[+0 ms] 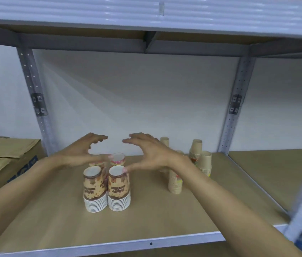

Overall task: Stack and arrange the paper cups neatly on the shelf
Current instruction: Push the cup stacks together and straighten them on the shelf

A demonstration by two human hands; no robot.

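**Both hands spread above a block of printed cup stacks on a tan shelf**

The shelf [165, 216] is a pale brown board with a light grey metal front edge, carried on perforated grey uprights [35, 101] at the back corners. A second shelf board runs overhead, and behind the rack the wall [137, 93] is plain white. To the right the same board level carries on into the next bay. On the left, past the upright, a brown cardboard box [7, 160] with blue print on its side stands at the same level.

Near the middle of the board, four upside-down stacks of printed paper cups stand close together in a square. The front left stack [95, 190] and the front right stack [119, 188] are just beside each other, white rims layered at the base. Behind them a back right stack [117, 158] shows its pink-dotted band; the back left one is mostly hidden by the hand, so its print cannot be made out.

The left hand [79, 153] and right hand [150, 154] hover over this block, palms facing each other, fingers spread wide and curved, holding nothing. The right thumb tip lies at the top of the front right stack; whether it touches is unclear.

To the right, well apart from the block, plain brown cup stacks [204, 162] stand loosely spaced, one of them [175, 182] partly behind the right forearm.
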